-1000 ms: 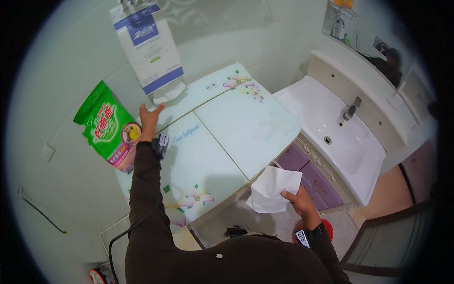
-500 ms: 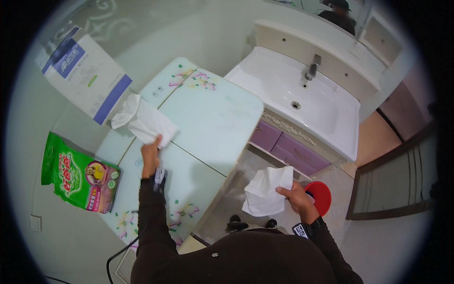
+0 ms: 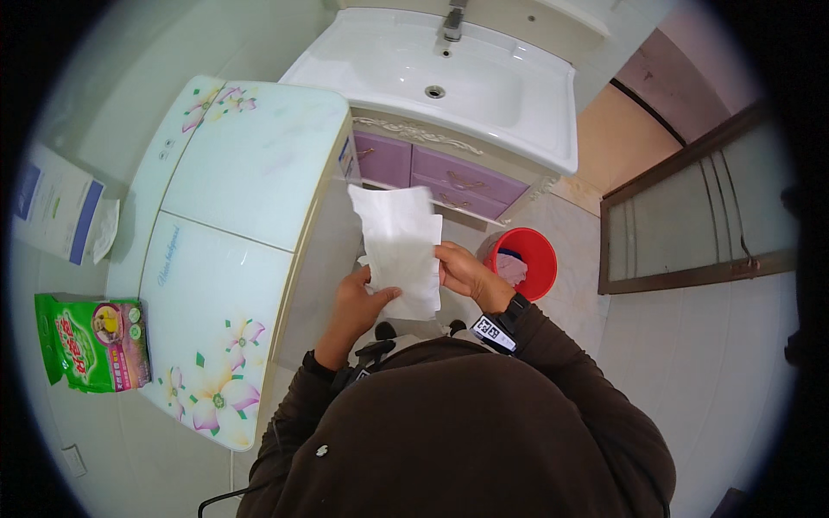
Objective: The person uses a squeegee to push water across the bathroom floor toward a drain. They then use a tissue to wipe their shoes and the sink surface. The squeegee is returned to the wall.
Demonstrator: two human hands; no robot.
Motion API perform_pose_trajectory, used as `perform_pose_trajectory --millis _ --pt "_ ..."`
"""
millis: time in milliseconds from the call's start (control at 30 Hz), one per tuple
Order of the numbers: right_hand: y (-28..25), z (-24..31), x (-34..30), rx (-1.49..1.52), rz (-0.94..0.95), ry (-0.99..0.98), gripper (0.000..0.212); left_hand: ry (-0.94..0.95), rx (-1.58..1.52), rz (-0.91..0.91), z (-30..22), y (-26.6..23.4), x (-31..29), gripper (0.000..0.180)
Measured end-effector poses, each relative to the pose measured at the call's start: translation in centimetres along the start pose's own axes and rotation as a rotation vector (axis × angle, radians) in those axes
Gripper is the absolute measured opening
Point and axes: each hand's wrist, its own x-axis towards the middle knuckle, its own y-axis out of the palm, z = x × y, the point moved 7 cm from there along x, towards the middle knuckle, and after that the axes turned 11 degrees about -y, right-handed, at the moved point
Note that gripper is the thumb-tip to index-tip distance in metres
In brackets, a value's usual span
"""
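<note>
White paper tissues (image 3: 399,242) hang in front of my body, past the right edge of the washing machine top (image 3: 229,177). My left hand (image 3: 356,304) pinches their lower left part, with its thumb lying across the paper. From the right, my right hand (image 3: 466,273) grips their edge between thumb and fingers. The sheets overlap, and I cannot tell how many there are. On the left wall is a white and blue tissue pack (image 3: 53,203), with a tissue end (image 3: 105,230) sticking out of it.
A green bag of detergent (image 3: 93,344) stands left of the machine. Ahead is a white washbasin (image 3: 518,86) with a metal tap (image 3: 453,24), above purple drawers (image 3: 449,177). A red bucket (image 3: 537,263) with cloth in it is on the floor at right, near a brown-framed glass door (image 3: 682,220).
My left hand has come from the tissue pack to the sheets in my right hand, and both hands now hold paper. The view has turned right and down.
</note>
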Motion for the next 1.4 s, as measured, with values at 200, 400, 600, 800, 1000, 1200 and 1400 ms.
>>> perform_pose_trajectory --millis 200,400,600,800,1000,1200,1400 --pt "0.1 3.5 -3.9 0.44 0.132 -0.231 0.05 0.069 0.022 0.009 -0.2 3.0 0.6 0.038" --pt "-1.7 3.6 -5.5 -0.223 -0.116 -0.367 0.038 0.058 -0.146 0.049 1.4 5.4 1.1 0.042" --pt "-1.9 6.4 -8.0 -0.364 -0.234 -0.39 0.037 -0.208 -0.173 0.324 6.7 5.8 2.5 0.054" --pt "-0.6 7.6 -9.5 -0.186 -0.104 -0.332 0.04 -0.092 -0.94 0.895 1.8 8.4 3.3 0.084" --pt "-3.5 6.9 -10.3 -0.42 -0.387 -0.251 0.039 -0.237 -1.059 1.011 -1.0 10.5 3.2 0.088" --pt "-5.8 5.9 -11.3 -0.697 -0.375 -0.281 0.027 -0.069 -0.157 0.7 0.8 9.8 4.0 0.046" --pt "-7.6 6.0 -12.8 -0.677 -0.141 -0.286 0.025 0.12 0.007 0.585 -1.4 8.0 3.3 0.03"
